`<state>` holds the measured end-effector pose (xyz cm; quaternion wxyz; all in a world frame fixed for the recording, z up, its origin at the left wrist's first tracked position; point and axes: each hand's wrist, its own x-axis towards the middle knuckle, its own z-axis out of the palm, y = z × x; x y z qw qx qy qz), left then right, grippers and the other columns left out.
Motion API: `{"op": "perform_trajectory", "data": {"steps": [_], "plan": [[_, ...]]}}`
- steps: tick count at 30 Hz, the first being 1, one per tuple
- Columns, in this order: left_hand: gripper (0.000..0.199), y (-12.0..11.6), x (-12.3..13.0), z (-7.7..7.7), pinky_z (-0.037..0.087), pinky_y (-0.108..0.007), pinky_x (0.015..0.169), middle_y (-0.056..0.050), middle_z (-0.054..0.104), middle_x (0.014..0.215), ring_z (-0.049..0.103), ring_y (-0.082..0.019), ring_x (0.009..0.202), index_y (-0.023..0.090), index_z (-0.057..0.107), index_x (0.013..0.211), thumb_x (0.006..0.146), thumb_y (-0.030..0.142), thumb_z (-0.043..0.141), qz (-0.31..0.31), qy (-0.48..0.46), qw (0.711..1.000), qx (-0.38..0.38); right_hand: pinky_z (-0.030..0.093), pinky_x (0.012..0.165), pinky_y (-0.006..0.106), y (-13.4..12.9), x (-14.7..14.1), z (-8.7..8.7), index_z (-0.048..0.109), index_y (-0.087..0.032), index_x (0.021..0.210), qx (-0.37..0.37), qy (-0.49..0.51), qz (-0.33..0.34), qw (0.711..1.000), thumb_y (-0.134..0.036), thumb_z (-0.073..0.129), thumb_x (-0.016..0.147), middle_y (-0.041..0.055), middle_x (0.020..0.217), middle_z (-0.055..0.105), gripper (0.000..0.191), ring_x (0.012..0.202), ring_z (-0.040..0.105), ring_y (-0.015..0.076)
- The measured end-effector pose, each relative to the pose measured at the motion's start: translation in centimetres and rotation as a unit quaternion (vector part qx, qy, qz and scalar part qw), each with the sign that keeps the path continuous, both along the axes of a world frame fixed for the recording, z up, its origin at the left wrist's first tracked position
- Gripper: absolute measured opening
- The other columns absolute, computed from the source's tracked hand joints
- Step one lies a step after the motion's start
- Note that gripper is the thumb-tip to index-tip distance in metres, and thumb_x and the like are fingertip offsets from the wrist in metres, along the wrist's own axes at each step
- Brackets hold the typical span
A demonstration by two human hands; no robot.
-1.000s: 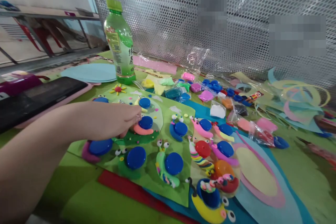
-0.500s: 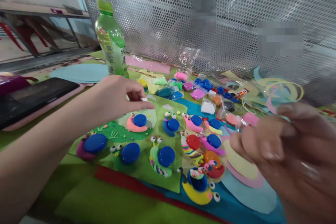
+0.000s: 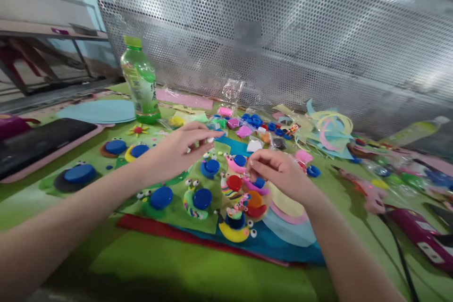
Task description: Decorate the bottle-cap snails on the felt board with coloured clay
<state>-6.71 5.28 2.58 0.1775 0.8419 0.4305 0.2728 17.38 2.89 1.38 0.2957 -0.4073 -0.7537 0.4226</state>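
Note:
My left hand (image 3: 179, 151) is above the green sheet, thumb and fingertips pinched on a small white piece (image 3: 211, 140), probably modelling clay. My right hand (image 3: 283, 172) hangs over the right-hand snails with its fingertips pressed together; whatever they hold is too small to make out. Below the hands are several clay snails with bottle-cap shells. Among them are a light green snail (image 3: 189, 205), a blue one (image 3: 205, 168), a striped one with a red cap (image 3: 234, 183) and a yellow one (image 3: 233, 232). My left hand and forearm cover part of the sheet.
A green drink bottle (image 3: 139, 85) and a phone (image 3: 46, 139) are at the left. Bagged clay (image 3: 244, 131) and paper strips (image 3: 329, 127) lie behind. A pink glue gun (image 3: 371, 196) with a black cord and a purple device (image 3: 421, 236) are at the right. A perforated metal panel (image 3: 212, 33) closes the back.
My right hand has moved left and away from the camera, over the snails. My left hand has shifted slightly right, still pinching the white piece. The view has turned, showing more of the right side.

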Motion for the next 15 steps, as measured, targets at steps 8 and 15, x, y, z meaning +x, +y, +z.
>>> {"op": "perform_trajectory", "data": {"steps": [8, 15], "plan": [[0.028, 0.0, 4.4, -0.1, 0.036, -0.02, 0.055, 0.0, 0.055, 0.097, 0.048, -0.008, 0.064, 0.028, 0.06, 0.111, 0.089, 0.02, 0.045, -0.076, -0.033, 0.997, 0.006, 0.036, 0.056, 0.022, 0.2, 0.4, 0.2, 0.052, -0.017, 0.083, 0.0, -0.038, -0.031, 0.999, -0.043, 0.04, 0.095, -0.0008, 0.076, 0.056, 0.031, 0.062, 0.046, 0.0101], [0.008, -0.4, 4.1, -2.5, 0.044, -0.017, 0.064, 0.003, 0.064, 0.077, 0.058, -0.009, 0.07, 0.021, 0.069, 0.078, 0.078, 0.015, 0.064, -0.09, -0.077, 0.992, 0.035, 0.035, 0.058, 0.024, 0.0, -0.1, -0.2, 0.057, -0.018, 0.085, 0.006, -0.104, -0.026, 0.994, -0.043, 0.039, 0.095, 0.0, 0.077, 0.056, 0.032, 0.065, 0.048, 0.0117]]}}
